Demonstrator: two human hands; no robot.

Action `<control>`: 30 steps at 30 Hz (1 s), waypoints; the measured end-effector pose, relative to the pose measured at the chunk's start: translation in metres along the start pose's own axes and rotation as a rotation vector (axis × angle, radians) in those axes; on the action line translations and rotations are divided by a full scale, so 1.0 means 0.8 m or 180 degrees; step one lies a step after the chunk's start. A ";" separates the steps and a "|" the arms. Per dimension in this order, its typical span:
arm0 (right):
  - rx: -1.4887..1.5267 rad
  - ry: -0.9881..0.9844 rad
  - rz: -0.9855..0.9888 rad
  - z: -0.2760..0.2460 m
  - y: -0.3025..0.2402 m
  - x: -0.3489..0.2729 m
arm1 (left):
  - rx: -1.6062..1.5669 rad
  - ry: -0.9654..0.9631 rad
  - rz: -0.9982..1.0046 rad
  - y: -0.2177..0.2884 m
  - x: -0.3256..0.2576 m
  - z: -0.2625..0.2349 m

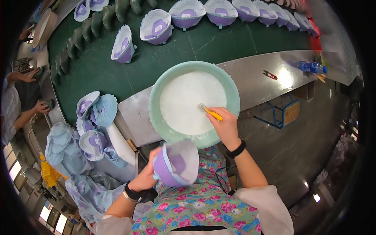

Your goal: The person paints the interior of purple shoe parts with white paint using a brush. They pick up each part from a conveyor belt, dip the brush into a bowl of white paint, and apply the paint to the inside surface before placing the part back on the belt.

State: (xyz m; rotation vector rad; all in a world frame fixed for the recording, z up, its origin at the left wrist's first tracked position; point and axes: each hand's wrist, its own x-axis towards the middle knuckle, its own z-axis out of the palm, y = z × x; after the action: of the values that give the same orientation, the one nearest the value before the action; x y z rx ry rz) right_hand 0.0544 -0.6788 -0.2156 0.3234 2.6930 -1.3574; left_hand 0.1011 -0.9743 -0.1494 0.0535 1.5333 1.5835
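Note:
My left hand (144,178) is closed around a purple and light blue shoe upper (164,167), its pale opening facing right, just in front of a mint-green basin (156,107). White liquid (186,100) fills much of the basin. Over its right part, my right hand (227,127) grips a brush (213,113) by the yellow handle. The brush tip is at the liquid; how deep it dips I cannot tell. More shoe uppers (93,145) are piled at the left, some by a white rounded form (119,143).
A green conveyor belt (156,58) carries a row of shoe uppers (187,15) and dark green shoe lasts (108,18). Red snips (270,75) and a blue bottle (312,67) lie on the metal ledge (250,84). A stool (290,113) stands right. Another person's hands (42,107) work at far left.

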 end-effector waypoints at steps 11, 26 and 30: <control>0.1416 -0.0426 -0.0120 -0.085 -0.091 -0.002 | -0.2167 0.0762 -0.0326 -0.025 0.067 0.025; 0.1753 -0.0408 0.1771 -0.112 -0.101 -0.041 | -0.0874 0.1647 0.0681 -0.025 0.079 0.021; 0.1643 -0.0529 0.1294 -0.117 -0.107 -0.042 | -0.0870 0.1887 0.0505 -0.013 0.079 0.024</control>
State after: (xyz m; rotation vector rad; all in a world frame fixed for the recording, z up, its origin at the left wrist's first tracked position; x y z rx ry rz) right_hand 0.0668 -0.6577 -0.0861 0.7170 1.9647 -1.8137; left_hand 0.0803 -0.9230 -0.1870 -0.4985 1.7608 2.0412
